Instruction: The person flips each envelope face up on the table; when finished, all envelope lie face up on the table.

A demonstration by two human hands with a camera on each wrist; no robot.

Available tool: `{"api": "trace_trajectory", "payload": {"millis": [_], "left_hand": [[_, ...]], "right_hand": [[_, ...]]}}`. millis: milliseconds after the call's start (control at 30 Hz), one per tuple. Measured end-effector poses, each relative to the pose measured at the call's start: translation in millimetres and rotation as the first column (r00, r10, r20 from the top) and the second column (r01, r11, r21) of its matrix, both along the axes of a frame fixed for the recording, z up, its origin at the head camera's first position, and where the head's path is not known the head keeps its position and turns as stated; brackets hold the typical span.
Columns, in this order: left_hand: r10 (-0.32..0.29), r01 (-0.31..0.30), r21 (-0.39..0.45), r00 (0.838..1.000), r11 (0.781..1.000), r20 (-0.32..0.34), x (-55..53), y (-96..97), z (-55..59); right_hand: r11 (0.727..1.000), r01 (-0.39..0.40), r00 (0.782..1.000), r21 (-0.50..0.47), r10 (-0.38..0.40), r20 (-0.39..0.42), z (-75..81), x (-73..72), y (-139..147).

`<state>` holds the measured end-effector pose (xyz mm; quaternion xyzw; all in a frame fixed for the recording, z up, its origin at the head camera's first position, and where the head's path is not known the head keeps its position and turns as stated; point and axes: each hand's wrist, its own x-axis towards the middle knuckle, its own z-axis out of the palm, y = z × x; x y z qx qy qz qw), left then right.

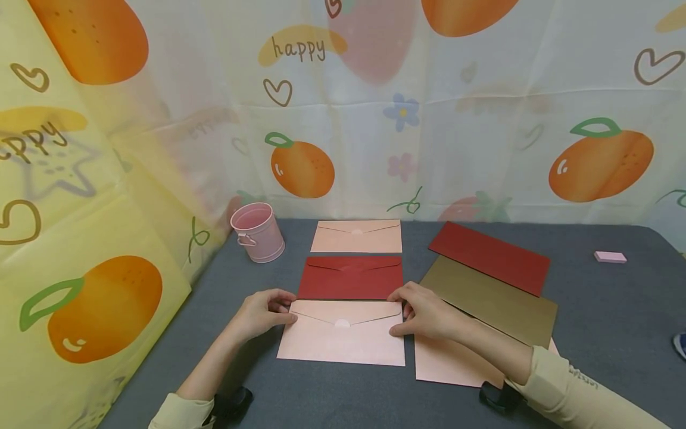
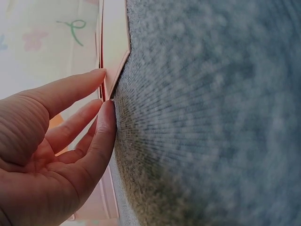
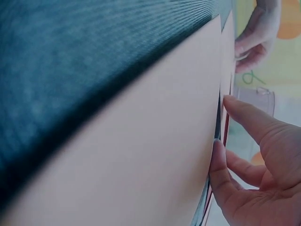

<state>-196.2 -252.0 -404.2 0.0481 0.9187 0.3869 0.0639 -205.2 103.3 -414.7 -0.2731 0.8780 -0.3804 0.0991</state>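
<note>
A pale pink envelope (image 1: 341,342) lies flap side up nearest the person, just in front of a red envelope (image 1: 351,280). Behind the red one lies another pale pink envelope (image 1: 356,238), making a column. My left hand (image 1: 266,311) holds the near pink envelope at its upper left corner, thumb on its face and fingers at the edge, as the left wrist view shows. At its upper right corner my right hand (image 1: 426,311) holds it too, thumb on the right edge and index finger at the top corner. In the right wrist view the right thumb (image 3: 240,110) touches the envelope.
To the right, a red envelope (image 1: 490,256), an olive-gold envelope (image 1: 498,304) and a pale pink envelope (image 1: 447,360) overlap under the right forearm. A pink bucket (image 1: 258,235) stands back left. A small pink block (image 1: 610,257) lies far right on the grey table (image 1: 605,333).
</note>
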Motion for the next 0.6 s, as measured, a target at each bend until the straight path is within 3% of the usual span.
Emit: {"api": "trace_trajectory", "payload": {"millis": [367, 467, 600], "left_hand": [[-0.001, 0.0, -0.042, 1.0, 0.999, -0.026, -1.1, 3.3, -0.7], [-0.011, 0.004, -0.095, 0.998, 0.995, -0.065, 0.0, 5.3, 0.1], [-0.07, 0.043, -0.163, 0.984, 0.986, -0.162, 3.3, 9.0, 3.0]], "right_hand": [[1.0, -0.017, 1.0, -0.007, 0.017, -0.003, 0.7, 0.2, 1.4], [1.0, -0.017, 1.0, -0.011, 0.018, 0.002, 2.2, 1.5, 2.1], [0.999, -0.017, 1.0, -0.029, 0.017, 0.004, 3.9, 3.5, 6.2]]}}
